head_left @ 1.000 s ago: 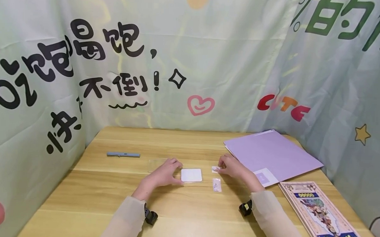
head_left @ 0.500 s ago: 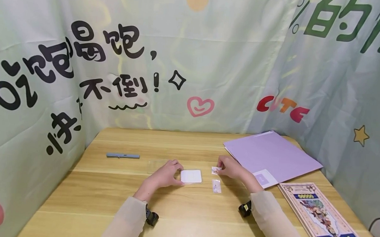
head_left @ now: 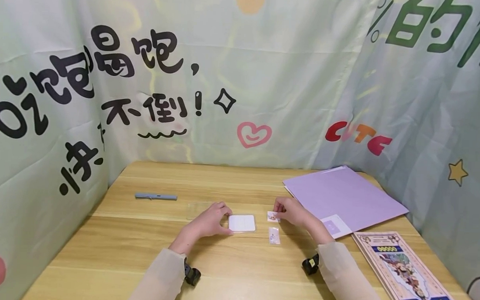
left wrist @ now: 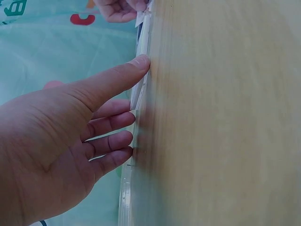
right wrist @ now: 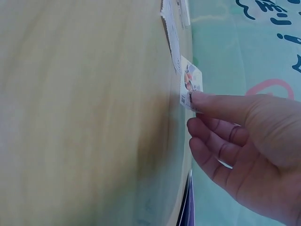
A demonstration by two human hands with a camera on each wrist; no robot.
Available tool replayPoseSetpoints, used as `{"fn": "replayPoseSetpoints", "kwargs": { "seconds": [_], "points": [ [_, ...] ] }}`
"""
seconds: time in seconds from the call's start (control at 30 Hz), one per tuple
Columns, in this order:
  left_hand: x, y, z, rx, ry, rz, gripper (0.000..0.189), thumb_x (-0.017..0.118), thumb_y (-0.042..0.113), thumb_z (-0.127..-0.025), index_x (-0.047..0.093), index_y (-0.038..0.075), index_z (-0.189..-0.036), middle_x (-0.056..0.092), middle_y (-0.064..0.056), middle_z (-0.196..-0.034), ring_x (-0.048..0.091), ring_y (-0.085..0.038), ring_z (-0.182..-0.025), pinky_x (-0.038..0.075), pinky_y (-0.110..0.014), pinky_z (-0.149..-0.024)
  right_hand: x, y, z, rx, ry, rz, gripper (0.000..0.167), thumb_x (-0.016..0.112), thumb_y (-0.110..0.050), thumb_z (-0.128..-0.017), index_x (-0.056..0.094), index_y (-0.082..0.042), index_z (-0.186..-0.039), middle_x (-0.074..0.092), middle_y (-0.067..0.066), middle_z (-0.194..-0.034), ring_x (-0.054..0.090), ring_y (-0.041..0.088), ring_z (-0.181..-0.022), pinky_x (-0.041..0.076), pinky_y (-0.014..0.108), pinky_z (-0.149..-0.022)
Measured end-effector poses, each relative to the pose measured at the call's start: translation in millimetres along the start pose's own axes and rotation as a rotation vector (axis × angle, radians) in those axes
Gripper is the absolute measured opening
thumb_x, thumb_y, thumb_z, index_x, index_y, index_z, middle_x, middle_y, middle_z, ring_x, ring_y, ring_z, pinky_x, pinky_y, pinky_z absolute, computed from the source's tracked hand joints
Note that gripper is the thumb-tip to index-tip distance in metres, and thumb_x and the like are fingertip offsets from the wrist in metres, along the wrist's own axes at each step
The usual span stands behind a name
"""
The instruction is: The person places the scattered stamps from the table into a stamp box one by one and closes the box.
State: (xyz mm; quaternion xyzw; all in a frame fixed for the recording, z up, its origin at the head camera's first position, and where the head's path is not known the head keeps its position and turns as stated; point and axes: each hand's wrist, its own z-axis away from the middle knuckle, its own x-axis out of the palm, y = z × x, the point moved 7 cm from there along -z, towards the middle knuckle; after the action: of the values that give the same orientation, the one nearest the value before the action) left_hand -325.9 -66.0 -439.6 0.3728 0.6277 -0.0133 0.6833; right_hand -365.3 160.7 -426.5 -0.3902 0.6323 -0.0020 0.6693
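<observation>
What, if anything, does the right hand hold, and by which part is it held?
The right hand pinches a small, white, rectangular paper piece with a coloured print by its right end, as the head view shows.

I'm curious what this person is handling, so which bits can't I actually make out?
Head: right end of the clear plastic piece, behind the left hand.
Right wrist: a corner of the picture card, behind the right hand; its lettering, too small.
Head: lower end of the booklet, cut off by the bottom edge.

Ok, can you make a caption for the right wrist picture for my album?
A right hand holds a small picture card by its edge at a wooden table.
</observation>
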Motion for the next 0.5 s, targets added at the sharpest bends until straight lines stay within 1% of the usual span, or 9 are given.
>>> {"fn": "replayPoseSetpoints", "kwargs": {
  "seconds": [0.1,0.3,0.5],
  "points": [
    [-0.2,-0.7,-0.8,-0.002,0.000,0.000,0.053,0.083,0.030,-0.078,0.062,0.002,-0.118,0.058,-0.010,-0.119,0.053,-0.028,-0.115,0.046,-0.046,-0.103,-1.2,-0.9,-0.4,-0.005,0.006,-0.005,0.011,0.069,0.001,-0.085,0.060,-0.005,-0.082,0.063,0.004,-0.076,0.053,0.008,-0.071,0.046,0.019,-0.064],
    [0.1,-1.0,-1.4,0.009,-0.003,0.000,0.053,0.082,0.030,-0.078,0.062,0.002,-0.118,0.058,-0.009,-0.118,0.053,-0.027,-0.114,0.046,-0.046,-0.101,-1.7,-2.8,0.7,-0.010,-0.013,-0.027,0.010,0.069,-0.001,-0.087,0.061,-0.006,-0.084,0.063,0.003,-0.078,0.054,0.007,-0.072,0.047,0.020,-0.065],
    [2.1,-3.8,-2.3,0.000,-0.007,0.004,0.054,0.082,0.031,-0.078,0.062,0.002,-0.119,0.057,-0.009,-0.119,0.052,-0.027,-0.115,0.046,-0.045,-0.102,-1.0,-3.4,0.9,-0.018,-0.023,-0.079,0.007,0.067,-0.003,-0.089,0.061,-0.005,-0.086,0.064,0.004,-0.080,0.054,0.007,-0.073,0.047,0.020,-0.066]
  ]
}}
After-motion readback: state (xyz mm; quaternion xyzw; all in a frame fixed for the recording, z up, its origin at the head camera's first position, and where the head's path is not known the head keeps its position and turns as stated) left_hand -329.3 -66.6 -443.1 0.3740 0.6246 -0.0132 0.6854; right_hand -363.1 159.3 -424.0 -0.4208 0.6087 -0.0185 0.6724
